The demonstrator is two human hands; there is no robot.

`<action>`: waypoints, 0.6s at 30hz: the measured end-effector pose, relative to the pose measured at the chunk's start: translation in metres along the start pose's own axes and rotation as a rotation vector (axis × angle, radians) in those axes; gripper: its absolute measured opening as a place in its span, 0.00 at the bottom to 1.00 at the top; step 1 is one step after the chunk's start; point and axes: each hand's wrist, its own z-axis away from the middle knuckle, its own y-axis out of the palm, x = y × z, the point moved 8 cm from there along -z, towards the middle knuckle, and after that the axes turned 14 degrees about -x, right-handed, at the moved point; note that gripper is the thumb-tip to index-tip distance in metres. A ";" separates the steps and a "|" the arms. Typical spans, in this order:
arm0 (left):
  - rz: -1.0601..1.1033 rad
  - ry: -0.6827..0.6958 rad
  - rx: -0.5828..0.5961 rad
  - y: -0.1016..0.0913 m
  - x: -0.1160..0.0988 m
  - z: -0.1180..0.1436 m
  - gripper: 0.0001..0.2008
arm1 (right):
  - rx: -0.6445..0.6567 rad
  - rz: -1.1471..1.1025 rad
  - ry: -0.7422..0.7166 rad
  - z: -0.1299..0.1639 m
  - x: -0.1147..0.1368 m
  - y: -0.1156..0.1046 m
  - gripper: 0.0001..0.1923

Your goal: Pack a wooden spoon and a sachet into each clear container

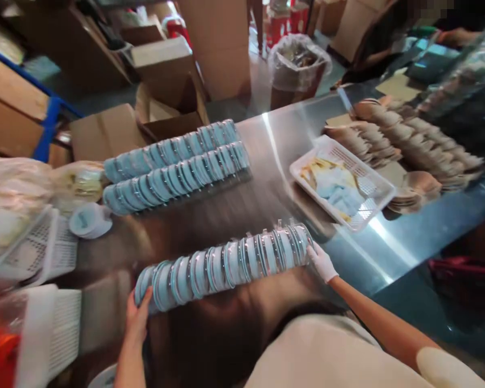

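A long row of round, pale-blue containers with clear rims [222, 265] lies sideways, stretched between my two hands. At its left end my bare left hand [138, 311] presses with the thumb on the near side. My right hand [321, 261], in a white glove, grips the opposite end, its fingers partly hidden behind the last piece. Two similar rows [178, 178] lie side by side on the metal table [262, 199] farther back. Whether my row touches the tabletop, I cannot tell.
A white basket [343, 183] with cloths stands right of centre, beside stacked brown bowl-like pieces [420, 140]. Small white lids [89, 221] and white crates [60, 248] sit at left. Cardboard boxes [105, 132] and a lined bin [299, 64] stand behind. Another person's arm [461, 37] shows at upper right.
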 end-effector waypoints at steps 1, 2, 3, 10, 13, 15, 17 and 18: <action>-0.015 0.026 0.048 0.000 0.007 0.029 0.44 | -0.038 0.007 0.031 0.016 -0.022 -0.029 0.36; -0.037 0.066 0.093 0.003 0.013 0.057 0.45 | -0.087 0.016 0.060 0.030 -0.044 -0.058 0.35; -0.066 0.115 0.139 0.008 0.019 0.084 0.45 | -0.146 0.027 0.087 0.042 -0.065 -0.088 0.34; -0.168 0.329 0.224 0.065 0.044 0.260 0.45 | -0.551 0.103 0.238 0.038 -0.174 -0.259 0.33; -0.197 0.373 0.236 0.088 0.044 0.331 0.46 | -0.628 0.113 0.250 0.000 -0.192 -0.307 0.34; -0.199 0.380 0.219 0.101 0.046 0.368 0.46 | -0.621 0.121 0.214 -0.032 -0.196 -0.333 0.32; -0.199 0.404 0.189 0.112 0.049 0.395 0.46 | -0.583 0.120 0.150 -0.064 -0.199 -0.356 0.28; -0.199 0.434 0.185 0.118 0.051 0.406 0.46 | -0.556 0.114 0.115 -0.079 -0.201 -0.365 0.25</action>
